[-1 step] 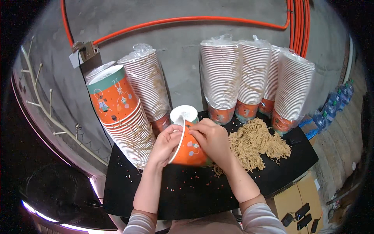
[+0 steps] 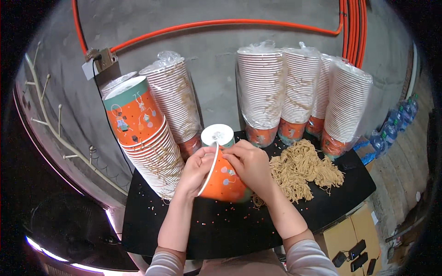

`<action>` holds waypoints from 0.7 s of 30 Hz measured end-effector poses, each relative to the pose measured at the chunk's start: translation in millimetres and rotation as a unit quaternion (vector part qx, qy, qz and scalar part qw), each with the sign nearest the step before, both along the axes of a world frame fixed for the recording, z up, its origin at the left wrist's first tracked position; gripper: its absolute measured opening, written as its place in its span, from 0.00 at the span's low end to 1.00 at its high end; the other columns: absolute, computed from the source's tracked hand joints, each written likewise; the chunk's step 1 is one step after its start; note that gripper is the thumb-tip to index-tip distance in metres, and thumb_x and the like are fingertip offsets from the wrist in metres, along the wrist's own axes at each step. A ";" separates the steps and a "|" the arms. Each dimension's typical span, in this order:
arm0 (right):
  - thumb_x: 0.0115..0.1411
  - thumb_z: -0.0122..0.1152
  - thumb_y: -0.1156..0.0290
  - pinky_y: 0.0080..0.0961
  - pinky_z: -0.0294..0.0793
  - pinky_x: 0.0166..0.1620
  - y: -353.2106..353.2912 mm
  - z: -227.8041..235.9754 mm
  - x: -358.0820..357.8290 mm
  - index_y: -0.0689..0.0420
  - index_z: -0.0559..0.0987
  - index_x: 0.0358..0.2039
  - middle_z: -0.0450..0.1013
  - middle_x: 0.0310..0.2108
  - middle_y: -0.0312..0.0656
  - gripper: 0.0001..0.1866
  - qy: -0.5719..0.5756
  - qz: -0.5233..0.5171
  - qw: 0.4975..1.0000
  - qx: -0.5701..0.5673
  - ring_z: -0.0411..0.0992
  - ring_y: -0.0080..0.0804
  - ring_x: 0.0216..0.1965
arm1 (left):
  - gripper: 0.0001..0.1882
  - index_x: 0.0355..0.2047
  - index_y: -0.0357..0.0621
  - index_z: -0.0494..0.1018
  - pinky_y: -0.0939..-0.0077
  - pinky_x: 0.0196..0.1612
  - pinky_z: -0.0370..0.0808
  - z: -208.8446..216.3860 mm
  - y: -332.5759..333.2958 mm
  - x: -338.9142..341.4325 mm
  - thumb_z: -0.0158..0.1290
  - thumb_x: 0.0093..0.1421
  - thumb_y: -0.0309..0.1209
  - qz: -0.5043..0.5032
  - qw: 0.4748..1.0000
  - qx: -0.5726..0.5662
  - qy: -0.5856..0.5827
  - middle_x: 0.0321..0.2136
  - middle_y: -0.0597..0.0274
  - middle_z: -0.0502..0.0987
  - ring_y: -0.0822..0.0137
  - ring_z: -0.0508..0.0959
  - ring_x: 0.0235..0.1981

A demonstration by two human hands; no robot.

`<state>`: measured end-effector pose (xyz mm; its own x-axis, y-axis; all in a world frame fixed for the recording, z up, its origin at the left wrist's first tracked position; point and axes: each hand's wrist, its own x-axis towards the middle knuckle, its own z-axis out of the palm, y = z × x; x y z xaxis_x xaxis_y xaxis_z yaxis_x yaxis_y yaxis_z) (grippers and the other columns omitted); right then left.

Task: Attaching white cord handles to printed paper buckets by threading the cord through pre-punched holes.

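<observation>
Over the black table, an orange paper bucket (image 2: 225, 181) with a white rim lies tilted between my hands, its rim turned to the left. My left hand (image 2: 197, 169) is closed at the rim, fingers curled against its inner side. My right hand (image 2: 251, 163) pinches close to the rim on the outer wall; whatever is between its thumb and fingertips is too small to make out. Just behind stands another bucket (image 2: 218, 133), bottom up, its white base showing. Beige strings (image 2: 306, 170) are heaped right of my right hand.
An uncovered stack of nested buckets (image 2: 149, 156) leans at the left, strings hanging along its rims. Plastic-wrapped stacks (image 2: 261, 92) line the back by the grey wall. Small dots litter the black table (image 2: 216, 239). Water bottles (image 2: 391, 126) and a cardboard box (image 2: 343, 237) are off to the right.
The bucket in my hands has tipped slightly, its lower end shifting down and to the right. Both hands keep almost the same place.
</observation>
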<state>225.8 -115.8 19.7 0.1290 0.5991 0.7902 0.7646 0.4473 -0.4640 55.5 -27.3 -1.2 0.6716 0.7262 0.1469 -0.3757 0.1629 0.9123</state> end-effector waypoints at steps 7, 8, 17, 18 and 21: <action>0.57 0.70 0.73 0.29 0.75 0.31 -3.7 5.2 -0.2 0.61 0.85 0.34 0.77 0.29 0.44 0.06 0.016 0.015 1.000 -0.002 0.77 0.38 0.27 | 0.15 0.53 0.29 0.72 0.76 0.47 0.82 -5.2 2.0 1.2 0.54 0.67 0.20 -0.003 1.000 -0.004 0.010 0.45 0.48 0.83 0.67 0.84 0.43; 0.57 0.70 0.73 0.29 0.75 0.31 -4.6 4.8 -1.2 0.61 0.85 0.34 0.77 0.29 0.44 0.06 0.018 0.020 1.000 -0.005 0.77 0.38 0.27 | 0.14 0.52 0.30 0.73 0.76 0.46 0.82 -6.6 2.5 0.6 0.54 0.67 0.21 0.006 1.000 0.003 0.016 0.44 0.49 0.83 0.67 0.85 0.41; 0.57 0.70 0.74 0.26 0.74 0.32 -7.3 8.6 1.7 0.61 0.86 0.36 0.78 0.29 0.43 0.07 0.028 0.039 0.999 -0.019 0.77 0.34 0.27 | 0.09 0.48 0.31 0.75 0.81 0.42 0.81 -7.6 -1.6 6.5 0.50 0.71 0.24 0.032 0.999 0.002 -0.012 0.39 0.54 0.84 0.71 0.84 0.37; 0.57 0.71 0.74 0.26 0.74 0.32 -7.3 8.2 2.0 0.61 0.86 0.36 0.78 0.29 0.43 0.07 0.032 0.044 0.998 -0.024 0.76 0.33 0.26 | 0.09 0.47 0.32 0.75 0.81 0.42 0.80 -7.2 -2.9 7.0 0.50 0.71 0.24 0.036 0.999 0.007 -0.011 0.38 0.55 0.84 0.72 0.84 0.37; 0.57 0.71 0.74 0.24 0.74 0.31 -6.9 6.4 1.1 0.60 0.87 0.37 0.78 0.30 0.42 0.07 0.038 0.053 0.997 -0.029 0.76 0.30 0.27 | 0.08 0.45 0.35 0.75 0.84 0.37 0.78 -4.0 -5.6 7.0 0.50 0.72 0.26 0.049 0.999 0.020 -0.006 0.36 0.60 0.83 0.75 0.82 0.33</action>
